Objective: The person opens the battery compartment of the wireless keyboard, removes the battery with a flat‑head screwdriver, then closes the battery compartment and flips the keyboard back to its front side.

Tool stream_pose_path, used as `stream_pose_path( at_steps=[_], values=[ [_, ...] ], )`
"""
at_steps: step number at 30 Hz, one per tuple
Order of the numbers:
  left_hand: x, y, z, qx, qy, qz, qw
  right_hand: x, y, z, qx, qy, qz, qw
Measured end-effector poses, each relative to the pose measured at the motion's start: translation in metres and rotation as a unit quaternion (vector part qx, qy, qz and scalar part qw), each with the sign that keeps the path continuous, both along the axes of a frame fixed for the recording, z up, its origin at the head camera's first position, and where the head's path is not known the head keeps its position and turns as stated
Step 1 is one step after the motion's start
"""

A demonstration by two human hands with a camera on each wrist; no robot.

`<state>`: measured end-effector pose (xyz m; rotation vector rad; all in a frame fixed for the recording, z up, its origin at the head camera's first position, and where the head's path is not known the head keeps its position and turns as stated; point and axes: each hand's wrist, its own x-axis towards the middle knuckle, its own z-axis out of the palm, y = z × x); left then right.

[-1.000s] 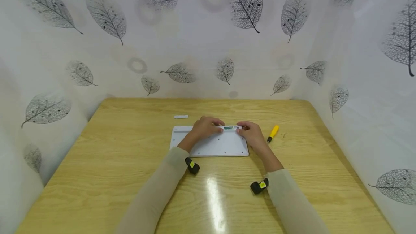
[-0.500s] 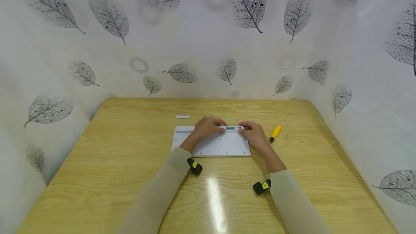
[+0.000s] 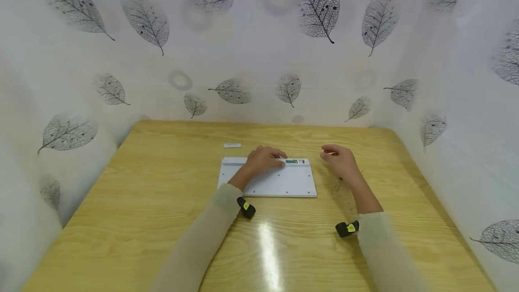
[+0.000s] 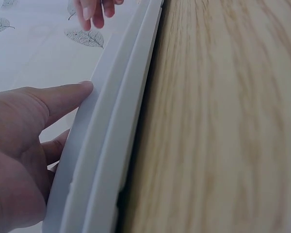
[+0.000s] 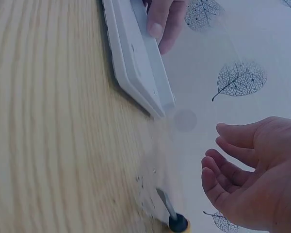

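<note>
White panel [image 3: 289,184] hides partly behind left hand [image 3: 262,160].

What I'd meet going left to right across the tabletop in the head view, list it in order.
Small white piece, left hand, green patch on the white panel, right hand.

Hands [image 3: 263,160] [image 3: 341,163] apart, right loosely curled
</note>
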<state>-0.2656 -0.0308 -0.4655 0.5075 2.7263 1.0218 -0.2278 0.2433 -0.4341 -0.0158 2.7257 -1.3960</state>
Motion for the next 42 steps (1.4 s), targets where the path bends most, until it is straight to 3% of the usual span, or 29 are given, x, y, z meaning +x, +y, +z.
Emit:
stream_pose_path(
  at_steps=[6,12,19,31,42],
  values=[
    [-0.003,-0.002,-0.006,-0.001,0.004,-0.003,1.0,0.001,0.035,0.004,0.041,0.021,0.033,0.9984],
    [-0.002,-0.003,-0.005,0.001,0.001,-0.004,1.0,0.001,0.067,0.004,0.104,0.041,0.087,0.99],
    [-0.001,-0.003,-0.002,-0.003,0.004,-0.003,1.0,-0.006,0.094,-0.004,0.117,0.044,0.155,0.98],
    [-0.002,-0.002,-0.004,-0.001,-0.002,-0.008,1.0,-0.02,0.108,-0.01,0.12,0.011,0.184,0.9756],
    [0.0,-0.002,0.0,0.0,0.007,-0.009,0.9999,-0.024,0.112,-0.016,0.116,0.02,0.211,0.9703]
  ],
)
